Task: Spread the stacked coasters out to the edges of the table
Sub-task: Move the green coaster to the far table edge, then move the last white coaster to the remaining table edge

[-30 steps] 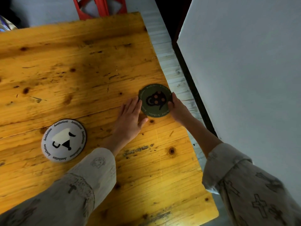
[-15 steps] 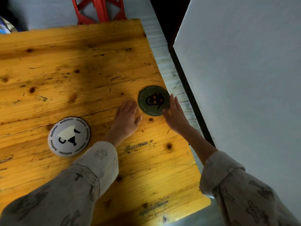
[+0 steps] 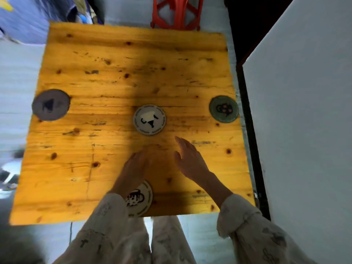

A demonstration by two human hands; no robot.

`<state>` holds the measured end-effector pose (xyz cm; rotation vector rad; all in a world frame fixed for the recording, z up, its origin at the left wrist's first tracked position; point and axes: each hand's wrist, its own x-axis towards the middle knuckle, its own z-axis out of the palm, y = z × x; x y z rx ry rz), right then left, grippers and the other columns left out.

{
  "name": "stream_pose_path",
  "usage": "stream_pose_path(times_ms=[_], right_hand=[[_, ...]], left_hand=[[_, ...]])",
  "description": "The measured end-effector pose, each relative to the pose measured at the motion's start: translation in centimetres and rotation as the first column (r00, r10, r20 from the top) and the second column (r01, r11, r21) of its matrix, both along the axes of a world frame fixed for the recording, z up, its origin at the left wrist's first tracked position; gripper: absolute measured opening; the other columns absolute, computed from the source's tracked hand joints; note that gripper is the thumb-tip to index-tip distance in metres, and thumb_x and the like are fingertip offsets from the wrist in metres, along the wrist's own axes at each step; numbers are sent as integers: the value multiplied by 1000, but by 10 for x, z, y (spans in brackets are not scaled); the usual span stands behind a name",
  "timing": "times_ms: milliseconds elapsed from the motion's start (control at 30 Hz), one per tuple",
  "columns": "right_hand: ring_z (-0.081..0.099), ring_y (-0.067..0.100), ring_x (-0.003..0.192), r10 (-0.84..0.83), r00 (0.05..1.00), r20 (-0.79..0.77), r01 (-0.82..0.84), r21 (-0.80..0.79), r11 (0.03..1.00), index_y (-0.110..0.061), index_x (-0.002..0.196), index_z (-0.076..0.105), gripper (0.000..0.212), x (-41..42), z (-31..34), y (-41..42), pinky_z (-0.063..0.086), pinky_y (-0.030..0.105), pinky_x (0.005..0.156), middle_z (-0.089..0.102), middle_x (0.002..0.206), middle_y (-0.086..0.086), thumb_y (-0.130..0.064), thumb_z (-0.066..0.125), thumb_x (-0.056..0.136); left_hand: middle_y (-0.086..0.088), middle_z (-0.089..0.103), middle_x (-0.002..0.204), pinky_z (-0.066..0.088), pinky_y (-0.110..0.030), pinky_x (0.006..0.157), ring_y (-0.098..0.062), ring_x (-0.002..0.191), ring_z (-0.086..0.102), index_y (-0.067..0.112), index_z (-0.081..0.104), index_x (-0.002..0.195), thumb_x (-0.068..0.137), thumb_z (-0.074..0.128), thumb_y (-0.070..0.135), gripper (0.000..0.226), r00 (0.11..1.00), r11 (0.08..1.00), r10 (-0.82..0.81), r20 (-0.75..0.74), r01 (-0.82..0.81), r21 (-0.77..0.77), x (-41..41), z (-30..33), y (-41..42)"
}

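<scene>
A white coaster [image 3: 149,119] with a black and cream figure lies near the middle of the wooden table [image 3: 106,77]. A dark green coaster [image 3: 223,109] sits at the right edge. A grey coaster [image 3: 50,104] sits at the left edge. Another white coaster [image 3: 141,197] lies at the near edge, partly hidden under my left forearm. My left hand [image 3: 135,166] and my right hand [image 3: 188,159] hover over bare wood just below the middle coaster, fingers apart, holding nothing.
A red chair [image 3: 176,13] stands beyond the far edge. A white wall panel [image 3: 304,111] runs along the right side with a dark gap beside the table. Blurred cloth shows at the top left.
Both hands have left the green coaster at the right edge and moved back toward the table's middle. The view has pulled back, so the whole table shows.
</scene>
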<state>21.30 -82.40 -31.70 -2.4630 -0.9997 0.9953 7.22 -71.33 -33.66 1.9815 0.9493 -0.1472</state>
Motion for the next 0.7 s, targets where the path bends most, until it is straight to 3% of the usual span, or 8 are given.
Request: stream_pose_path(times_ms=[167,367,500,700], right_hand=[[35,28,135,92,993,-76,-90,20,996,-17,144,23,51,-63,2,43,34,43,110,34,150,10,-28,37,97],[39,28,134,134,987,-93,-133,21,991,-16,144,25,51,-140,6,97,34,41,110,38,148,12,-29,39,97],[45,25,130,132,988,-81,-128,55,990,-16,143,27,48,-207,10,139,36,37,107,44,145,11,-28,39,98],[43,22,132,120,989,-90,-112,96,989,-12,143,28,49,-322,17,232,32,33,108,45,144,12,-24,40,98]], left_hand=[[-16,50,135,37,-36,103,-29,124,48,8,44,131,89,52,14,43,984,984,176,33,-176,25,-71,6,28],[-15,55,130,39,-31,97,-29,119,52,10,47,129,90,51,16,40,959,963,258,122,-265,51,-142,6,77],[-15,55,127,42,-40,99,-29,118,51,11,48,127,89,52,16,39,954,963,266,137,-269,3,-208,3,122],[-13,59,125,41,-34,96,-29,113,57,14,52,124,88,54,18,36,975,972,187,123,-201,119,-341,16,228]])
